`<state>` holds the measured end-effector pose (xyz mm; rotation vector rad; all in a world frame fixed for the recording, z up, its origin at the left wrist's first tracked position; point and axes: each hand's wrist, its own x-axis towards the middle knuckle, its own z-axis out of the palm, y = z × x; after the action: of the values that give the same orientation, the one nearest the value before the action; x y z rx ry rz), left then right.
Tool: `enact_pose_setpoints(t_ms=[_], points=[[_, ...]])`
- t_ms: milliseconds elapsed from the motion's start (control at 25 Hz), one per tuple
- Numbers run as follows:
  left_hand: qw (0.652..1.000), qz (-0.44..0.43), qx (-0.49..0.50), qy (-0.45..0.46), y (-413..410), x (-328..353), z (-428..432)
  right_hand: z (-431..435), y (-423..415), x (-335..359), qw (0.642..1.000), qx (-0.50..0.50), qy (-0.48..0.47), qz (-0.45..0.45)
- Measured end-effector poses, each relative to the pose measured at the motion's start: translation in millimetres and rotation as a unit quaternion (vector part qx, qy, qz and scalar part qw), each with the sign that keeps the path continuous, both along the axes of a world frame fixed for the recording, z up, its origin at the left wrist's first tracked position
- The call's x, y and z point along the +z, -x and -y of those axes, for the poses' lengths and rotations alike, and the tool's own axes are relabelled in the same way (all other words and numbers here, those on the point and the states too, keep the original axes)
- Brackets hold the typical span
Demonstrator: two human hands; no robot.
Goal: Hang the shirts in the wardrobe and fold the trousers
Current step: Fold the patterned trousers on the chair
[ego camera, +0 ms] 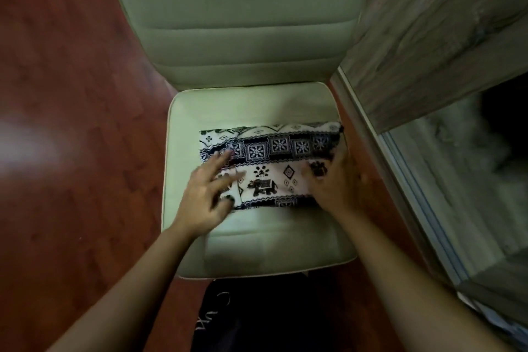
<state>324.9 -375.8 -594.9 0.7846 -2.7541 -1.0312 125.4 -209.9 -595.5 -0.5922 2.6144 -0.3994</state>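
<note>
A pair of white trousers [274,163] with a dark blue elephant and flower print lies folded into a compact rectangle on the seat of a pale green chair [257,243]. My left hand [208,194] rests flat on the left end of the bundle, fingers spread and blurred. Over the right end lies my right hand [331,180], palm down, with its fingers on the cloth. Neither hand visibly grips the fabric. No shirt is in view.
The chair's padded back [240,17] rises beyond the seat. A grey wood-grain wardrobe door [440,26] and its sliding track [400,168] run along the right. Red-brown wooden floor [65,123] lies to the left. My dark garment [257,317] shows below the seat.
</note>
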Motion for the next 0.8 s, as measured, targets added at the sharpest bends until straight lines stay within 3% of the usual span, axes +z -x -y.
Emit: enact_pose_setpoints(t_ms=[80,160,240,480,640,800], points=[[0.958,-0.058,0.26,-0.107,15,14,12,5,7,-1,0.993,-0.111,0.026,0.04],[0.889,0.026,0.436,-0.138,37,17,32,20,19,-2,0.986,-0.147,0.011,0.082],[0.877,0.137,0.44,-0.139,57,12,41,35,26,-5,0.982,-0.164,0.002,0.095],[0.886,0.177,0.427,0.025,68,-4,51,31,43,-4,0.989,-0.087,0.086,-0.078],[0.937,0.072,0.336,-0.06,56,-9,62,22,57,-21,0.997,-0.014,0.064,-0.039],[0.878,0.035,0.454,-0.146,36,5,36,7,36,-17,0.992,-0.125,0.025,0.002]])
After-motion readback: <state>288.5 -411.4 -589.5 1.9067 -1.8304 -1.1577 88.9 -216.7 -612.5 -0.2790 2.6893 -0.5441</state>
